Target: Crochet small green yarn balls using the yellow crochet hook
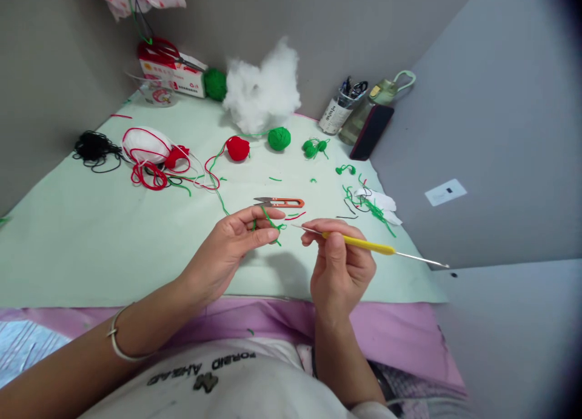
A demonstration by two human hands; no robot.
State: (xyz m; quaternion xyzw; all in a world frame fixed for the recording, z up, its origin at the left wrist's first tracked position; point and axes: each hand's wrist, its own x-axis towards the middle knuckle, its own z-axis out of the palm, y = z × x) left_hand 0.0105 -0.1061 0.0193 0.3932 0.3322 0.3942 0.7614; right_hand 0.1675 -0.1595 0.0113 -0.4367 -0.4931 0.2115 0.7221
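Note:
Green yarn [280, 227] with a small loop is pinched between the thumb and fingers of my left hand [236, 237], and a strand passes around its fingers. My right hand [341, 261] grips the yellow handle of a crochet hook [370, 245] like a pen. The thin tip of the hook points left, a short gap away from the green loop. Just beyond my hands lie orange thread snips [288, 202] and short red and green yarn pieces.
Red ball [237, 148], green ball [279, 139] and white stuffing [261, 91] stand behind. At left are white yarn [145, 146] and black yarn [94, 149]. At right are yarn scraps [377, 210], a phone [371, 132], a bottle and a pen cup [335, 116].

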